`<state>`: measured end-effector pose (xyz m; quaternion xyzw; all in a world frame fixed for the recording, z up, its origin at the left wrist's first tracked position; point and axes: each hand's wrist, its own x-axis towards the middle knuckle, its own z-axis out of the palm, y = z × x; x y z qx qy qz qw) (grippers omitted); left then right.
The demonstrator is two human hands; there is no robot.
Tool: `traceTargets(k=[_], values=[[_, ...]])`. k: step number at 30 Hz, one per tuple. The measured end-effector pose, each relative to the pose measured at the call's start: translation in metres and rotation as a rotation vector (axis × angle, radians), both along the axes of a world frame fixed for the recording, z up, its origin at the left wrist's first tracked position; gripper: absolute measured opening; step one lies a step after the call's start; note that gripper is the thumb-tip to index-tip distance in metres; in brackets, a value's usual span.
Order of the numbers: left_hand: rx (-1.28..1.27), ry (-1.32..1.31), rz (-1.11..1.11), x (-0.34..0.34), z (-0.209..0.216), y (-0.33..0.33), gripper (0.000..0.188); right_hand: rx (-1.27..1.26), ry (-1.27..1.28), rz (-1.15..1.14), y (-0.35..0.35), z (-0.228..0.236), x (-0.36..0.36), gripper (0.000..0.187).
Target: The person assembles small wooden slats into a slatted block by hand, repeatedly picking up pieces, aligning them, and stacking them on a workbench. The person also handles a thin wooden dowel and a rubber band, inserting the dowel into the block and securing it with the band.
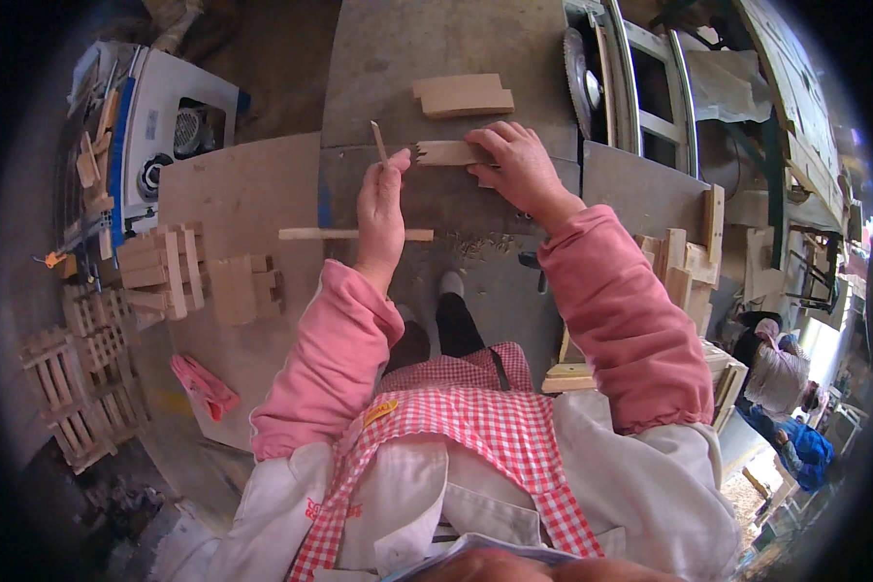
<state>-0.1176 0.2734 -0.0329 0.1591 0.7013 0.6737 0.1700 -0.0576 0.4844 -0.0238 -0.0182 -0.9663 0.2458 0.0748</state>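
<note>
My right hand [526, 167] grips a short wooden board [451, 153] whose left end is cut into dark-edged finger-joint teeth. Close to that toothed end is my left hand [382, 209], its fingers closed around a thin wooden stick [377, 139] that juts up and away from me. A longer wooden strip [320, 234] lies crosswise below, partly hidden by my left hand and wrist. Beyond both hands, a few pale wooden pieces [464, 95] rest side by side on the grey worktop [436, 39].
A circular saw blade [580, 82] stands at the worktop's right, beside a metal frame [655, 87]. Wood chips [480, 242] lie near the close edge. Stacked wood [165, 267], a pink cloth [204, 386] and a white machine [179, 126] are left. More boards [689, 267] stand right; people [781, 378] are farther off.
</note>
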Motion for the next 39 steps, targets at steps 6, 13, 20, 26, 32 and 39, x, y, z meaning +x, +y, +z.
traceTargets(k=[6,13,20,26,32,39], values=[[0.082,-0.063,-0.022,-0.002,-0.001,0.002,0.039,0.002,0.002,-0.011,-0.001,0.000,0.000,0.045],[0.418,-0.287,0.137,-0.014,-0.007,0.023,0.047,-0.250,-0.105,-0.219,0.008,0.008,0.024,0.054],[0.460,-0.257,0.114,-0.009,-0.011,0.043,0.050,-0.517,-0.092,-0.462,0.012,-0.007,0.035,0.039],[0.461,-0.236,0.132,-0.008,-0.014,0.043,0.047,-0.437,-0.146,-0.398,0.011,0.002,0.026,0.039],[0.472,-0.271,0.161,-0.011,-0.012,0.042,0.045,0.069,0.082,-0.067,-0.009,0.017,0.003,0.047],[0.474,-0.383,0.219,-0.018,0.013,-0.022,0.049,-0.629,-0.184,-0.034,-0.031,0.041,0.002,0.045]])
